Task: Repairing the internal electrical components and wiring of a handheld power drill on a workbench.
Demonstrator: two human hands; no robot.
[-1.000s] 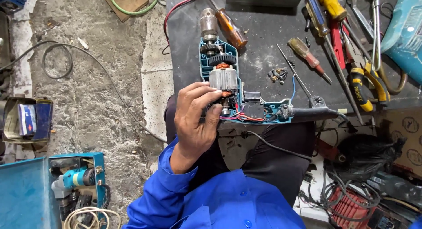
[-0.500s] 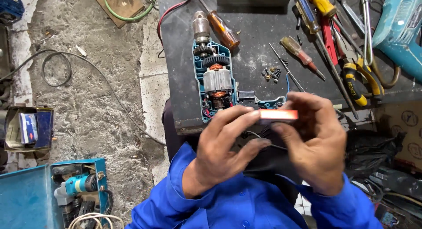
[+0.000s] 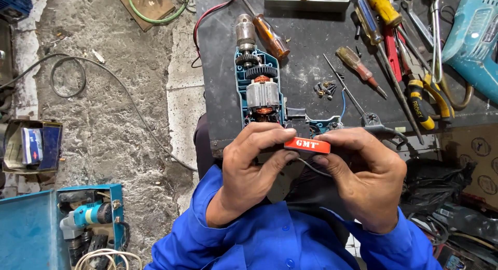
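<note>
Both my hands hold a small flat red box (image 3: 307, 144) in front of my chest. My left hand (image 3: 252, 169) pinches its left end with thumb and fingers. My right hand (image 3: 365, 174) grips its right end. Just beyond the box lies an opened teal power drill (image 3: 262, 91) on the dark worktable (image 3: 223, 83), with its motor, gears and chuck exposed. A thin grey wire runs under my hands toward the drill. My sleeves are blue.
Screwdrivers (image 3: 360, 67), pliers (image 3: 420, 101) and several small screws (image 3: 326, 88) lie on the table to the right. A teal tool body (image 3: 474, 42) sits at the far right. On the concrete floor at left are a blue case with a drill (image 3: 85, 218) and loose cable.
My left hand left the drill's inside and my right hand came into view. Both came together on the small red box, which is now held slightly lower and steadier.
</note>
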